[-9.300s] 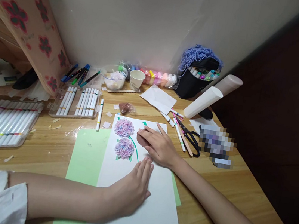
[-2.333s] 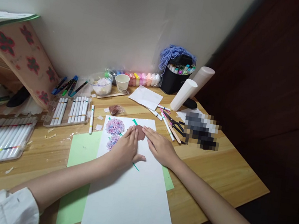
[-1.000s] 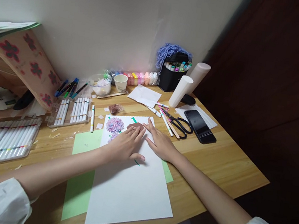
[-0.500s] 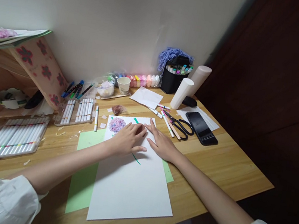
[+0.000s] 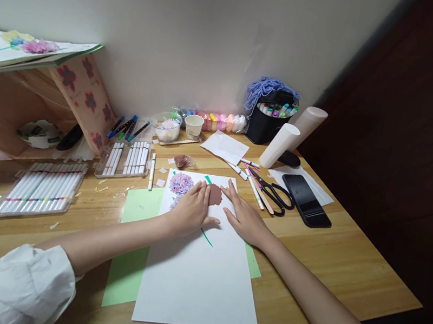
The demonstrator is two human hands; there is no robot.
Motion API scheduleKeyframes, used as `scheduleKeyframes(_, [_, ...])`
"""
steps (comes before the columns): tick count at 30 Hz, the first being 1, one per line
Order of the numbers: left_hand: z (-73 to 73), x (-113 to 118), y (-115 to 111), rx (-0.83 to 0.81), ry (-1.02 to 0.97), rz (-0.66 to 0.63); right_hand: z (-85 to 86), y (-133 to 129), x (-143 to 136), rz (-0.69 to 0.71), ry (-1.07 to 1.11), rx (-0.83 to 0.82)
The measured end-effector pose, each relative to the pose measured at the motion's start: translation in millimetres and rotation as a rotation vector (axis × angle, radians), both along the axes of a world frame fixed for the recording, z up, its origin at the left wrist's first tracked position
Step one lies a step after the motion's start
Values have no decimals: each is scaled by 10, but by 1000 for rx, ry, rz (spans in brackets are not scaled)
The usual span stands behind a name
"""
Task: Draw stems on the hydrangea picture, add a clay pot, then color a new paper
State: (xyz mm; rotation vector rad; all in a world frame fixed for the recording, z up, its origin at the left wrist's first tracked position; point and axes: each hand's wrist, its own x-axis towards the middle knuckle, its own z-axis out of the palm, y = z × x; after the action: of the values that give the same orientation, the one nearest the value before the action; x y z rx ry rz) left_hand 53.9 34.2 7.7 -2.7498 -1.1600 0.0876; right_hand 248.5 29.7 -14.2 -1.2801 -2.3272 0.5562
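A white sheet [image 5: 200,291] lies before me with a pom-pom-like pink and purple flower [image 5: 181,183] and green lines on it. On its upper part sits a flat brown clay patch [image 5: 216,196]. My left hand [image 5: 191,211] rests across the patch's left side, fingers stretched out and thumb apart, covering part of it. Just right of the patch, my right hand [image 5: 246,217] lies on the sheet with its fingers extended and spread. Neither hand grips anything. Under the white sheet, a green sheet [image 5: 125,273] sticks out on both sides.
Scissors [image 5: 275,193] and a phone [image 5: 307,201] lie to the right. Behind are a wrapped brown clay lump [image 5: 183,161], a paper cup [image 5: 194,125] and a black marker case [image 5: 267,126]. Marker trays [image 5: 42,189] and a decorated box [image 5: 83,91] stand left.
My hands have drawn apart over the sheet, and the brown clay patch now shows between them. The camera view has turned slightly left.
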Motion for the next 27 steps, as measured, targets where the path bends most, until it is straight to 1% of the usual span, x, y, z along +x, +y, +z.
scheduleKeyframes(2, [11,6,6,-61,-34,1,-14,1,-10,-4,-24,4])
scheduleKeyframes(4, [54,3,18,-158,-148,37,-27,-3,-18,-6,-45,11])
scheduleKeyframes(6, [128,-5,32,-250,-286,91,-36,-11,-22,-9,-55,15])
scheduleKeyframes(8, [212,-8,41,-305,-381,129,-40,-16,-23,-16,-60,12])
scheduleKeyframes(11, [291,3,62,-327,-441,152,-40,-15,-27,-28,-60,6])
scheduleKeyframes(14, [304,7,133,-327,-480,186,-41,-14,-30,-21,-52,4])
scheduleKeyframes(16, [328,-18,204,-322,-494,207,-41,-19,-24,-13,-45,7])
scheduleKeyframes(18, [389,-69,244,-300,-510,235,-35,-26,-10,-3,-35,10])
scheduleKeyframes(20, [465,-129,191,-262,-528,256,-16,-18,0,5,-12,18])
scheduleKeyframes(21, [493,-154,120,-241,-532,248,-1,-1,0,2,8,29])
scheduleKeyframes(22, [504,-173,22,-227,-532,219,16,25,-8,-8,33,45])
scheduleKeyframes(24, [462,-184,-221,-168,-493,42,49,114,-48,-34,88,87])
scheduleKeyframes(26, [340,-164,-450,-148,-453,-166,69,238,-119,-36,126,130])
scheduleKeyframes(27, [261,-149,-537,-111,-450,-251,71,304,-160,-25,134,143])
